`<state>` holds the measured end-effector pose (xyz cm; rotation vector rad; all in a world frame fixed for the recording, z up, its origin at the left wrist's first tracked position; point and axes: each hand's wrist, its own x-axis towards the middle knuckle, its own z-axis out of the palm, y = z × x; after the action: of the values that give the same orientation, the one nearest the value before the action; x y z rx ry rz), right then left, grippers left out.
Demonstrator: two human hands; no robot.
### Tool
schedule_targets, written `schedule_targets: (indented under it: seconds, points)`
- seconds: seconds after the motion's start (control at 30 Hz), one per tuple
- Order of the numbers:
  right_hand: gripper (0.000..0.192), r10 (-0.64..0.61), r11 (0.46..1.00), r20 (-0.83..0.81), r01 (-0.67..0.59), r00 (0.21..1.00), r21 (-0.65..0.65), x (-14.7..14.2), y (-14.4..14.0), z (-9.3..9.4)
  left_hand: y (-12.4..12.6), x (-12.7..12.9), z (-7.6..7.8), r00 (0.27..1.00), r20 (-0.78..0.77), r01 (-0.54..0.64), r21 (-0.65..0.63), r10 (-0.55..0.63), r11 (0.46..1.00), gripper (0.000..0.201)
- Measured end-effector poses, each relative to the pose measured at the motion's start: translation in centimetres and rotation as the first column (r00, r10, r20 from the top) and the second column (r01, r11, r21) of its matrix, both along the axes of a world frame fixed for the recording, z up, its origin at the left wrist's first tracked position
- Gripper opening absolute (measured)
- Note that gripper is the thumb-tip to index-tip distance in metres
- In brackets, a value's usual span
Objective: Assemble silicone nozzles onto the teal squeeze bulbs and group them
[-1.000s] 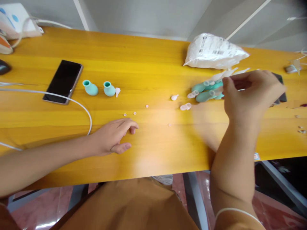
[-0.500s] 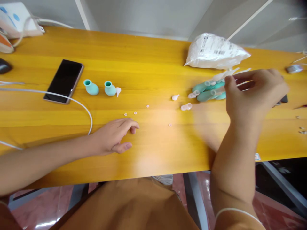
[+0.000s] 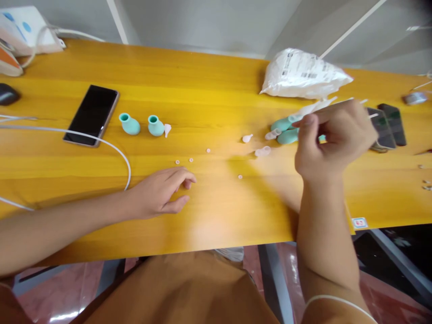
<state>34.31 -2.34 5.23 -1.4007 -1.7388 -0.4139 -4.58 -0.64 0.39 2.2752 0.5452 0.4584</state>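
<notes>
My left hand (image 3: pixel 165 193) rests on the table with its fingers loosely bent and the thumb apart, holding nothing. Just beyond it lie several small pale rings (image 3: pixel 191 160). My right hand (image 3: pixel 332 139) is raised over a group of teal rubber bulbs with white tubes (image 3: pixel 286 136), thumb and fingers closed together. What it pinches, if anything, is hidden; the hand also covers part of the group. Left of the group lie a small white bulb-shaped piece (image 3: pixel 247 138) and a clear plastic piece (image 3: pixel 262 151). Two open-necked teal bulbs (image 3: pixel 156 126) stand farther left, one beside a white funnel-shaped piece (image 3: pixel 167 130).
A black phone (image 3: pixel 91 115) lies at the left, with a white cable (image 3: pixel 114 150) looping over it. The white plastic parcel (image 3: pixel 303 74) sits at the back. Dark flat objects (image 3: pixel 391 126) lie to the right. A small label (image 3: pixel 359 222) marks the front edge.
My right hand has moved left and slightly nearer, its fingers now more closed, uncovering the dark flat objects behind it. My left thumb has shifted slightly; the hand stays in place.
</notes>
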Motion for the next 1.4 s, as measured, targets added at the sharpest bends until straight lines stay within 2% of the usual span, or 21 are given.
schedule_targets:
  seconds: [0.13, 0.23, 0.3, 0.47, 0.63, 0.7, 0.8, 0.9, 1.17, 1.3, 1.4]
  points:
    - [0.029, 0.174, 0.978, -0.046, -0.178, 0.984, -0.107, -0.3, 0.2, -0.4, 0.5, 0.1, 0.7, 0.988, 0.018, -0.154, 0.186, 0.154, 0.97, 0.016]
    - [0.038, 0.211, 0.963, -0.067, -0.22, 0.975, -0.159, -0.2, 0.2, -0.4, 1.3, 0.0, 0.9, 0.958, 0.028, -0.283, 0.245, 0.285, 0.927, 0.019]
    - [0.041, 0.21, 0.955, -0.066, -0.219, 0.975, -0.199, -0.2, 0.2, -0.4, 1.7, -0.1, 0.9, 0.941, -0.006, -0.327, 0.251, 0.339, 0.911, 0.021]
    - [0.036, 0.304, 0.939, -0.048, -0.308, 0.951, -0.152, -0.8, 0.5, -1.0, 2.0, 0.1, 0.5, 0.927, -0.113, -0.321, 0.256, 0.358, 0.912, 0.027]
    - [0.035, 0.329, 0.917, -0.068, -0.336, 0.942, -0.217, -1.9, 0.5, -1.6, 2.0, 0.1, 0.3, 0.937, -0.114, -0.296, 0.239, 0.33, 0.925, 0.025]
    - [0.03, 0.292, 0.927, -0.076, -0.301, 0.954, -0.224, -2.2, 0.5, -1.8, 2.1, 0.0, 0.2, 0.941, -0.11, -0.288, 0.236, 0.32, 0.928, 0.023]
    - [0.023, 0.145, 0.956, -0.056, -0.155, 0.988, -0.248, -2.5, 0.7, -2.3, 2.3, 0.0, 0.1, 0.95, -0.105, -0.265, 0.227, 0.294, 0.937, 0.018]
    - [0.019, 0.05, 0.955, -0.02, -0.053, 0.999, -0.291, -2.4, 1.0, -2.9, 2.5, -0.1, 0.0, 0.956, -0.103, -0.251, 0.206, 0.276, 0.946, 0.014]
    - [0.017, -0.038, 0.936, 0.16, 0.091, 0.986, -0.341, -2.4, 1.4, -4.8, 2.2, -0.1, 0.3, 0.954, -0.024, -0.296, 0.093, 0.299, 0.951, 0.013]
    - [0.009, -0.04, 0.936, 0.169, 0.096, 0.985, -0.339, -2.5, 1.4, -5.1, 2.0, -0.1, 0.5, 0.957, 0.05, -0.288, 0.04, 0.286, 0.957, 0.014]
    - [0.01, -0.045, 0.943, 0.131, 0.086, 0.99, -0.321, -2.8, 1.4, -4.7, 1.9, 0.1, 0.5, 0.953, 0.097, -0.286, -0.021, 0.287, 0.958, 0.015]
